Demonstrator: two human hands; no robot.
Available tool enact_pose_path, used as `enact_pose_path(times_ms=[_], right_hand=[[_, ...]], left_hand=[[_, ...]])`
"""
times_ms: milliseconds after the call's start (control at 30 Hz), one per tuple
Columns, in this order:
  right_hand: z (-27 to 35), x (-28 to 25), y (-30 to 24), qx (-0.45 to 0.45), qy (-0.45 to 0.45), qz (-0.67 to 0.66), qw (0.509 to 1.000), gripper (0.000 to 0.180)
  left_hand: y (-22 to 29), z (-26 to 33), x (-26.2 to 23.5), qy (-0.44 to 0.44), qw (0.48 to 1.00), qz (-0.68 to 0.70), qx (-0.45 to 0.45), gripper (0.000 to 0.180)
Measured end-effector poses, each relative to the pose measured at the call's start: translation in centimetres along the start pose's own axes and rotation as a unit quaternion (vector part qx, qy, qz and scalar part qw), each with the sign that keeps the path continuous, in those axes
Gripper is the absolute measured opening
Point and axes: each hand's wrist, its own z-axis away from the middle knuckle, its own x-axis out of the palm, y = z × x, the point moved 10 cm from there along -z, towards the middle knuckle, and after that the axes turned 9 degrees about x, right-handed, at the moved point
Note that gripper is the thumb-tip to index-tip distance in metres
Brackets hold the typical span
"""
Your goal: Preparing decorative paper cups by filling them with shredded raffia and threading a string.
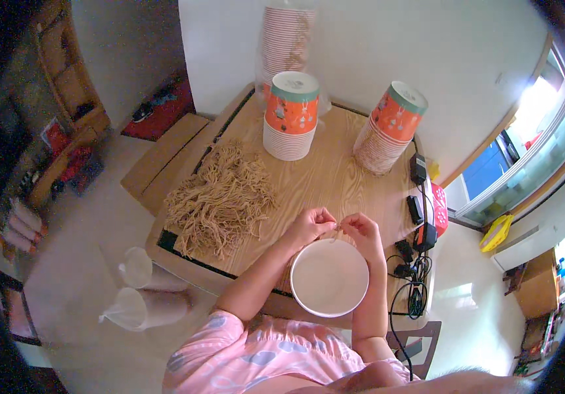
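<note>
A white round paper bucket [330, 278], its open mouth facing up, stands at the near edge of the table between my forearms. At its far rim my left hand [310, 227] is closed in a pinch, and my right hand [364, 235] pinches close beside it. A short bit of tan twine [338, 232] shows between the fingertips; much of it is hidden by the fingers. To the left of my hands lies a loose heap of tan twine pieces [220, 200].
Orange-and-green paper buckets [292, 121] stand upside down in a stack, with another stack [393, 125] at right. A tall bagged stack [287, 43] rises behind. Black adapters and cables [416, 289] run along the right edge. Bagged white buckets [139, 308] lie on the floor at left.
</note>
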Motion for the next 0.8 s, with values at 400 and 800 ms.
enact_pose_path(times_ms=[400, 800], right_hand=[[-0.3, 0.0, -2.8, -0.158, 0.011, 0.115, 0.981, 0.014], [0.6, -0.6, 0.1, 0.072, 0.019, 0.096, 0.993, 0.01]], left_hand=[[-0.4, -0.3, 0.4, -0.012, 0.994, 0.065, -0.087, 0.01], [0.9, 0.1, 0.1, 0.013, 0.999, -0.04, 0.013, 0.012]])
